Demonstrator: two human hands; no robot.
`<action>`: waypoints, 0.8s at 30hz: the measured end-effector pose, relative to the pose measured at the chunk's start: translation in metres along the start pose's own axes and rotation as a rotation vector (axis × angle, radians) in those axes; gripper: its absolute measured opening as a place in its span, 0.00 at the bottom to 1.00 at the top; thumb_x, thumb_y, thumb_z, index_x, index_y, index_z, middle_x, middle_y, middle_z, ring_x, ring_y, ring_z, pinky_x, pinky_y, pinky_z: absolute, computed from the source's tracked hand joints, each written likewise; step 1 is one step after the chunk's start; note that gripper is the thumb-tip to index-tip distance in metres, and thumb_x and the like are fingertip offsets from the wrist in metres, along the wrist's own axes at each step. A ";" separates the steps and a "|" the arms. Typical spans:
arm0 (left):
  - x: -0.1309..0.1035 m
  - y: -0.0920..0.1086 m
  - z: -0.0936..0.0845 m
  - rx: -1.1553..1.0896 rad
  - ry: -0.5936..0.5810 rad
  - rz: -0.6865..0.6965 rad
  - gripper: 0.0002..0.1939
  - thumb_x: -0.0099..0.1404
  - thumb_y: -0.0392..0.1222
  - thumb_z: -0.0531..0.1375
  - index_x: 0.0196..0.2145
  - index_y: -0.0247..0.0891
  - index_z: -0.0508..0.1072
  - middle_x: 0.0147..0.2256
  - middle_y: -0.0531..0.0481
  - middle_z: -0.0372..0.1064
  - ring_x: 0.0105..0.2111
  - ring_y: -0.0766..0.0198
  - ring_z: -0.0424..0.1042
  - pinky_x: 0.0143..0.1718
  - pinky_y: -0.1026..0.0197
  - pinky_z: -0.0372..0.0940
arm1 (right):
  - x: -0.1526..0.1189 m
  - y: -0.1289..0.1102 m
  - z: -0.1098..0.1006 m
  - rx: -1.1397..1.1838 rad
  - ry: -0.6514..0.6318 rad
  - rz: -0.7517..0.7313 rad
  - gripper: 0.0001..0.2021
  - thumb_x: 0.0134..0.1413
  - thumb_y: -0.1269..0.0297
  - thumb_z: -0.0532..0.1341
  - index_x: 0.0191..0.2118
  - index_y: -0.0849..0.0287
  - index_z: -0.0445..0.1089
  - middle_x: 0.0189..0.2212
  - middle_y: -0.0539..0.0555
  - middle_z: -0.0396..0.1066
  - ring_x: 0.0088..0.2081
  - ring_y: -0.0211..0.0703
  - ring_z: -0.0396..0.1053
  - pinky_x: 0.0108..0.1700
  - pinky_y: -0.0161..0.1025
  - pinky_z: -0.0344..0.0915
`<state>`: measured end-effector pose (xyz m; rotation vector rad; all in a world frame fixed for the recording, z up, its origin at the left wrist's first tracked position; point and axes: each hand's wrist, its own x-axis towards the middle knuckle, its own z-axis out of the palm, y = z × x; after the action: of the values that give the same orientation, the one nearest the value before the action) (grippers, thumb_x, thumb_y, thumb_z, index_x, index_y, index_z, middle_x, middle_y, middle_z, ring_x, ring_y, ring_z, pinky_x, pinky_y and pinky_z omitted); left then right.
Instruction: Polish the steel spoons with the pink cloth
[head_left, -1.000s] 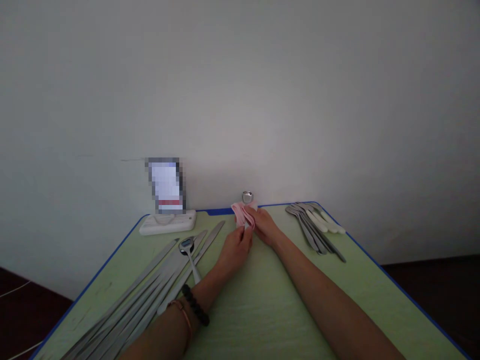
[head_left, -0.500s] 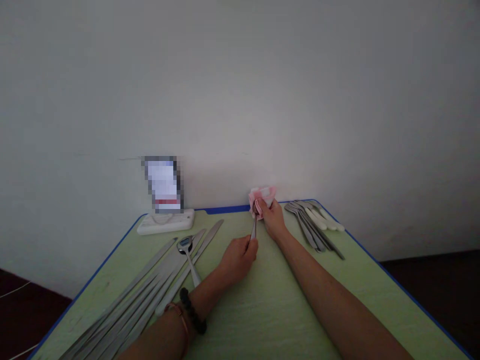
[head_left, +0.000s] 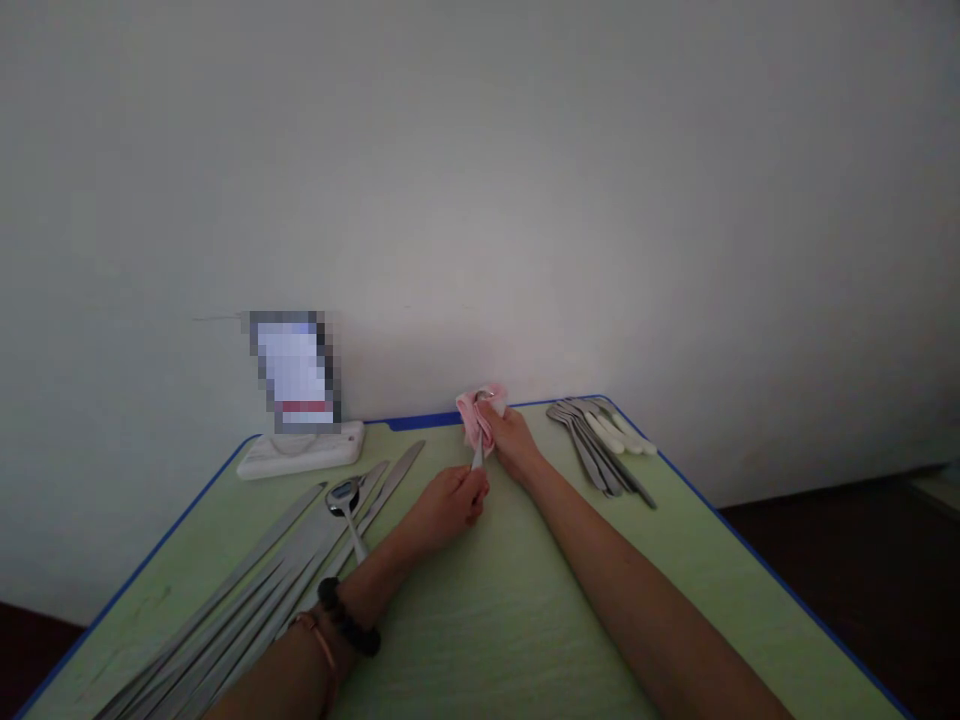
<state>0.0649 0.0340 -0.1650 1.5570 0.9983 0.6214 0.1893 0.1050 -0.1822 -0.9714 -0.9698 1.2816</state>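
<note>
Near the far edge of the table, my left hand (head_left: 448, 510) is closed around the handle of a metal spoon (head_left: 478, 456). My right hand (head_left: 513, 440) pinches a pink and white cloth (head_left: 471, 412) around the spoon's head end, thumb pressing on top. A shiny bit of the bowl shows above the thumb; the cloth hides most of the rest. Left of my left forearm, another spoon (head_left: 346, 498) lies across several table knives (head_left: 281, 575). To the right of my right hand is a pile of metal spoons (head_left: 592, 450).
A phone (head_left: 294, 370) with a blurred screen leans upright on a white block (head_left: 300, 452) at the back left. Several white-handled utensils (head_left: 611, 432) lie beside the spoon pile. The green table (head_left: 480, 640) has a blue rim and meets a grey wall (head_left: 480, 200).
The view has turned slightly, so everything sits further left. My right thumb and the cloth have shifted over the spoon's head, covering more of its neck. Both hands keep their grip.
</note>
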 end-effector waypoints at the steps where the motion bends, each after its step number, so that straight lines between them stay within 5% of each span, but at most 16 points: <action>1: -0.001 0.001 -0.003 -0.023 -0.042 -0.009 0.16 0.60 0.52 0.45 0.20 0.40 0.54 0.14 0.61 0.46 0.14 0.72 0.47 0.17 0.66 0.46 | 0.001 -0.001 -0.002 0.075 -0.026 0.002 0.12 0.42 0.57 0.64 0.30 0.61 0.69 0.22 0.51 0.71 0.23 0.37 0.67 0.28 0.34 0.64; 5: -0.007 0.005 -0.012 -0.097 -0.197 -0.031 0.16 0.58 0.51 0.46 0.19 0.40 0.52 0.13 0.62 0.44 0.13 0.73 0.45 0.15 0.67 0.45 | 0.002 -0.007 -0.013 0.274 -0.211 0.071 0.13 0.36 0.67 0.67 0.33 0.61 0.69 0.28 0.51 0.73 0.29 0.37 0.69 0.35 0.35 0.66; 9: -0.009 0.006 -0.014 -0.136 -0.245 -0.021 0.16 0.59 0.51 0.47 0.19 0.40 0.54 0.13 0.62 0.45 0.13 0.73 0.46 0.15 0.67 0.44 | 0.000 -0.011 -0.016 0.247 -0.261 0.092 0.14 0.37 0.64 0.68 0.33 0.61 0.69 0.25 0.51 0.73 0.27 0.37 0.69 0.32 0.35 0.66; 16: -0.007 0.005 -0.013 -0.189 -0.244 -0.007 0.16 0.59 0.50 0.47 0.19 0.39 0.56 0.12 0.61 0.47 0.12 0.73 0.48 0.16 0.67 0.46 | 0.000 -0.010 -0.011 0.148 -0.188 0.041 0.13 0.41 0.58 0.66 0.30 0.61 0.68 0.20 0.48 0.70 0.21 0.35 0.66 0.25 0.33 0.63; 24: -0.001 0.001 -0.015 -0.202 -0.150 0.001 0.16 0.60 0.50 0.43 0.19 0.40 0.51 0.11 0.62 0.45 0.12 0.72 0.50 0.16 0.67 0.48 | 0.005 -0.010 -0.013 0.318 -0.261 0.055 0.12 0.38 0.70 0.64 0.34 0.61 0.69 0.28 0.53 0.74 0.32 0.42 0.72 0.33 0.37 0.68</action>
<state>0.0524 0.0413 -0.1608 1.4036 0.7972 0.5792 0.2050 0.1087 -0.1763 -0.5983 -0.9041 1.5808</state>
